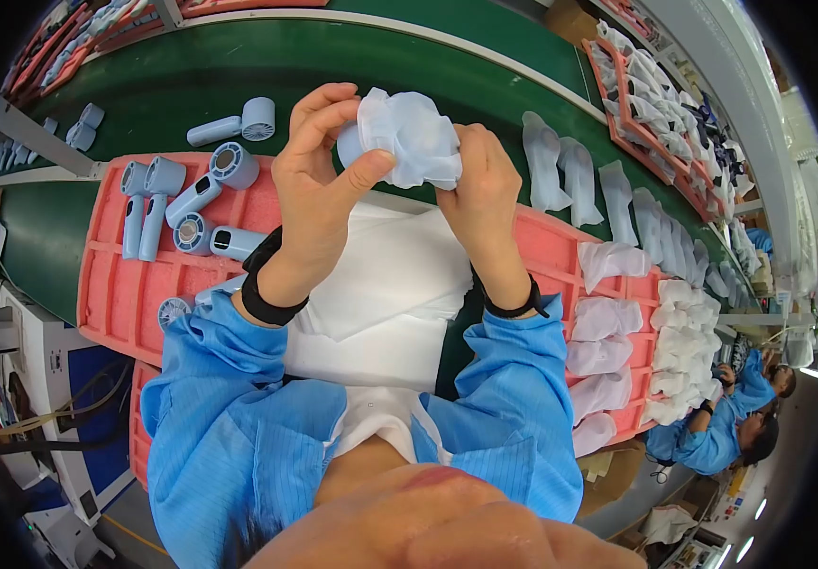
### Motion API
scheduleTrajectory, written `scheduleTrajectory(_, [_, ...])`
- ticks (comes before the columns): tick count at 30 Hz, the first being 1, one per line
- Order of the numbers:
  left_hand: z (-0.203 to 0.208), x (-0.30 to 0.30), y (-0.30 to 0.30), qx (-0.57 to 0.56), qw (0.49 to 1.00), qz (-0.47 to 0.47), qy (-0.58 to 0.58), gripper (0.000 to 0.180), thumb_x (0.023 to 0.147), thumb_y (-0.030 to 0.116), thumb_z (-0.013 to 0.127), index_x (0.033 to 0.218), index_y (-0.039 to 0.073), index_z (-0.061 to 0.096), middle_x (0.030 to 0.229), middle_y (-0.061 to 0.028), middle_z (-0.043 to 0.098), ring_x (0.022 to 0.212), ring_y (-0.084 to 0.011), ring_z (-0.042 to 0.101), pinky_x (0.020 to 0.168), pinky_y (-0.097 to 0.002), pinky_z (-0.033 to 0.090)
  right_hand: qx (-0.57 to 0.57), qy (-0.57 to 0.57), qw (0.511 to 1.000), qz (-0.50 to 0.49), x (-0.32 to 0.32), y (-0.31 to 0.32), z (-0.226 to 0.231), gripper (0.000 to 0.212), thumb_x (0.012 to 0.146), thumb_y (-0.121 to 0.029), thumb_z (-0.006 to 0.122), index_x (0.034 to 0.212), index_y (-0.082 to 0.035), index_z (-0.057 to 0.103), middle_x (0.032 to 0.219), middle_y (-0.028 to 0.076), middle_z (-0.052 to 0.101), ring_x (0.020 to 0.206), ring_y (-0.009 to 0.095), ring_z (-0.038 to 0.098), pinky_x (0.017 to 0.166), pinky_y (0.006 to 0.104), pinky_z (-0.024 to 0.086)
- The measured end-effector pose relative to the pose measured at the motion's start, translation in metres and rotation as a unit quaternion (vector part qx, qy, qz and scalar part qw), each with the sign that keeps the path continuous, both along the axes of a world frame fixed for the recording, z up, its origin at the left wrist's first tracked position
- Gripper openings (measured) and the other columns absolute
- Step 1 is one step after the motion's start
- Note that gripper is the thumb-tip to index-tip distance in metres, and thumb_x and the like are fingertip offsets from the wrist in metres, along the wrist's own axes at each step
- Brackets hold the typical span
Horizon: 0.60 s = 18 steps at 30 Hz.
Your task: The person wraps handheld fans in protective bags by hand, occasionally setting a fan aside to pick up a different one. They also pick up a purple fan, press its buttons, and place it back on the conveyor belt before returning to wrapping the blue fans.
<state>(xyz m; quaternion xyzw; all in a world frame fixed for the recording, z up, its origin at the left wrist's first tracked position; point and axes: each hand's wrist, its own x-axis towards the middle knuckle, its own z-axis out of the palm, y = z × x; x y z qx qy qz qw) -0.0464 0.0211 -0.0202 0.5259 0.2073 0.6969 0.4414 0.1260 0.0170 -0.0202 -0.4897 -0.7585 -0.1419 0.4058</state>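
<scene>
While both hands (399, 180) pinch it, the pale blue fan (350, 144) sits half-wrapped in crumpled white pouch (413, 137).

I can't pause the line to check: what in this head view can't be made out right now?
- Blue fan: mostly hidden inside the white pouch held by left hand and right hand.
- White sheets: partly covered by the blue sleeves.
- Far wrapped pieces: too small and bent near the rim.
</scene>
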Motion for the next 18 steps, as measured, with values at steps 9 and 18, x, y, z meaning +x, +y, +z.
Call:
scheduleTrajectory(9, [-0.0073,-0.0004,0.0027,-0.075,0.996,0.057,0.006,0.027,0.073,0.011,0.077,0.095,0.005,0.064,0.116,-0.0067,0.050,0.101,-0.0151,0.049,0.087,-0.0276,0.037,0.022,0.002,0.999,-0.043,-0.0019,0.0024,-0.0063,0.038,0.058,0.007,0.065,0.093,-0.002,0.056,0.081,0.011,0.056,0.077,0.031,0.058,0.062,0.0372,0.047])
scheduleTrajectory(18, [-0.0099,-0.0084,0.0102,-0.021,0.977,0.147,0.153,0.014,0.078,0.016,0.073,0.080,0.004,0.066,0.100,-0.0027,0.051,0.083,-0.0117,0.048,0.072,-0.0228,0.038,-0.135,0.078,0.986,-0.058,-0.0075,-0.0068,-0.0054,0.031,0.069,-0.006,0.070,0.097,-0.002,0.056,0.084,0.012,0.060,0.074,0.031,0.059,0.063,0.0369,0.047])
